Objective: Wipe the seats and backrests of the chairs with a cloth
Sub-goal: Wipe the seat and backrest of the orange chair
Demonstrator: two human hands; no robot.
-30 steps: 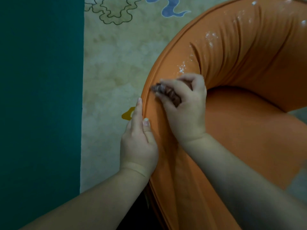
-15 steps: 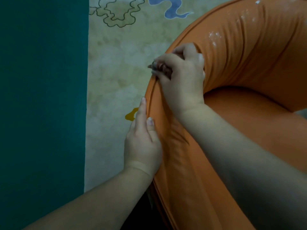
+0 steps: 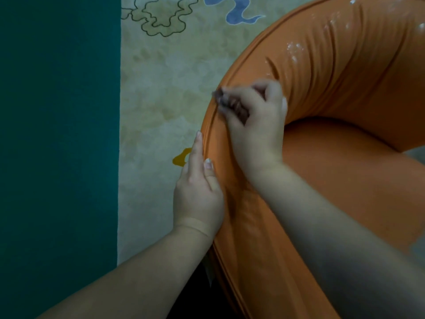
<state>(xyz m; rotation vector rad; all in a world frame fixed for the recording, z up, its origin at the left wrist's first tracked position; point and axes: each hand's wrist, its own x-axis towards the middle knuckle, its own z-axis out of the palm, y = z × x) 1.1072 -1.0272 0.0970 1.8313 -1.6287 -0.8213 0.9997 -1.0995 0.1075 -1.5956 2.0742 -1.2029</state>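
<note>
An orange upholstered chair (image 3: 340, 93) with a curved, padded backrest fills the right half of the view, its seat (image 3: 345, 180) below the rim. White specks dot the backrest's upper part. My right hand (image 3: 255, 125) grips a small dark crumpled cloth (image 3: 232, 105) and presses it on the left rim of the backrest; hand and cloth are motion-blurred. My left hand (image 3: 199, 187) rests with straight fingers against the outer side of the chair, just below the right hand.
A pale patterned rug (image 3: 161, 88) with green outlines, a blue shape and a small yellow patch (image 3: 180, 158) lies left of the chair. A dark teal floor area (image 3: 57, 146) takes up the far left.
My right hand with the cloth slid up along the backrest rim, then came back down toward me. My left hand stayed put on the chair's outer side.
</note>
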